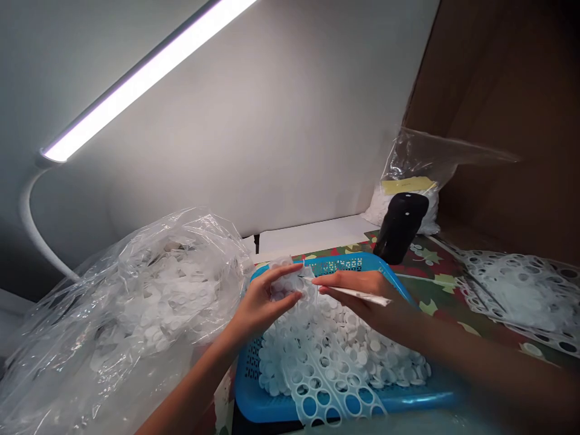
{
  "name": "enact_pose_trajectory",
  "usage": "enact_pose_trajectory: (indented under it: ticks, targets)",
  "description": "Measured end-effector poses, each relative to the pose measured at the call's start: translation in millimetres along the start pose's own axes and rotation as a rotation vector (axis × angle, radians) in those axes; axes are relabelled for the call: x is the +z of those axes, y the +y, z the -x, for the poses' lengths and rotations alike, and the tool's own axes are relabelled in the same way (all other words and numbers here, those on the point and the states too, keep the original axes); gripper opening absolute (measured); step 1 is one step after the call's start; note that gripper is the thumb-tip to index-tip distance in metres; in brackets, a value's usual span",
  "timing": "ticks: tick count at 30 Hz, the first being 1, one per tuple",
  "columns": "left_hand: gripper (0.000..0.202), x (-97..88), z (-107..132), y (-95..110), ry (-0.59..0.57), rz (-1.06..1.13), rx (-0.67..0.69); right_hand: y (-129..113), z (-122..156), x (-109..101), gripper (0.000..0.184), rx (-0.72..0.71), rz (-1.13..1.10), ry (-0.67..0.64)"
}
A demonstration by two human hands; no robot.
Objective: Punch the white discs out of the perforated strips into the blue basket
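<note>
My left hand point(263, 305) is closed on the upper end of a translucent plastic sheet point(312, 362) punched with round holes, its thumb and fingers at the edges. Between the fingers of my right hand point(374, 293) is a slim white pen-like tool point(362, 296), with its pointed tip against or very near the sheet; contact is unclear. Both hands are over a blue plastic basket point(267, 411) heaped with small white discs point(385, 356). The sheet's lower end drapes over those discs and the basket's front rim.
A large clear bag point(181, 284) of white pieces lies left. A lit tube lamp point(149, 78) hangs above. Behind the basket, right, are a black bottle-shaped object point(399, 232) and another filled bag point(376, 205). Punched sheets point(521, 290) lie on the patterned cloth point(446, 320).
</note>
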State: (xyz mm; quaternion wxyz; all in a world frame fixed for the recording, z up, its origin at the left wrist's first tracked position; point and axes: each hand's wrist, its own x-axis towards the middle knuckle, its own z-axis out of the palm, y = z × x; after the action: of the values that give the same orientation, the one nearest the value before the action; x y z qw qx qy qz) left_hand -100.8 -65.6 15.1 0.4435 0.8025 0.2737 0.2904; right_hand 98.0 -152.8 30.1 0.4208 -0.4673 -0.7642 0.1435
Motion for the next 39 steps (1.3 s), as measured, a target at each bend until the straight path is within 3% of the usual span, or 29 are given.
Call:
enact_pose_trajectory:
  ticks: [5,12,24,34,39]
  targets:
    - [0.043,0.7,1.5,3.7,-0.027,0.007,0.018,1.3,1.0,0.2,0.022,-0.096,0.07,0.02]
    - [0.048,-0.8,-2.1,-0.1,0.074,0.008,-0.009,0.9,1.8,2.5,0.017,-0.069,0.052,0.189]
    - [0.049,-1.8,-2.2,1.8,0.109,-0.02,-0.015,-0.5,2.4,1.9,0.017,-0.049,0.094,0.091]
    - [0.048,-0.8,-2.0,1.0,0.111,-0.016,0.0,0.0,3.2,1.6,0.019,-0.057,0.1,0.085]
    - [0.049,-0.6,-1.7,3.0,0.07,0.001,0.025,-0.1,1.8,2.7,0.02,-0.088,0.12,0.047]
